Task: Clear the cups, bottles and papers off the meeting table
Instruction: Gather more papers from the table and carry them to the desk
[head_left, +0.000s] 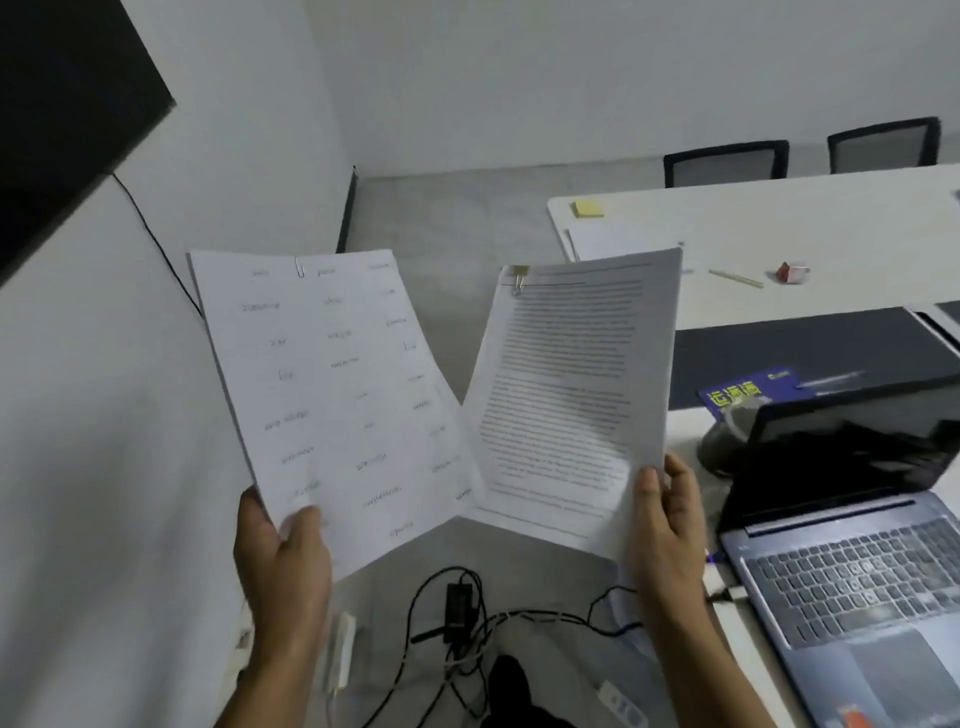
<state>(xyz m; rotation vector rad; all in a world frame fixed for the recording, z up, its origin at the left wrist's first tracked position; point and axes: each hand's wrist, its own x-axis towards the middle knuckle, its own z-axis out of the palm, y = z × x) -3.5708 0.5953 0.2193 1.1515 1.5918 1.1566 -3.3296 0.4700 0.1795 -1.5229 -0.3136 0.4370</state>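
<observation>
Two sets of papers up off the surface (857, 218) and held over the floor. Left hand (280, 561) clamped on the bottom corner of the paper-clipped sheets (332, 395), thumb on top, fingers (249, 525) curled round behind. Right hand (670, 525) pinched on the lower right edge of the binder-clipped document (566, 395), thumb pressed to the printed face, fingers closed along the back. Both bundles fanned apart, touching only near their lower inner corners.

Best done, judging from here, by sliding one bundle squarely over the other, clips kept at the same end, then taking the merged stack in one hand with a firmer hold nearer the middle; corner grips let the pages droop and curl.

More left to clear: loose white sheets (613, 241) and a yellow sticky pad (588, 209) at the far end of the surface, a pencil (735, 278) and a small red-and-white carton (792, 273) nearby. Open laptop (852, 577) at right, tangled cables (467, 618) on the floor below.
</observation>
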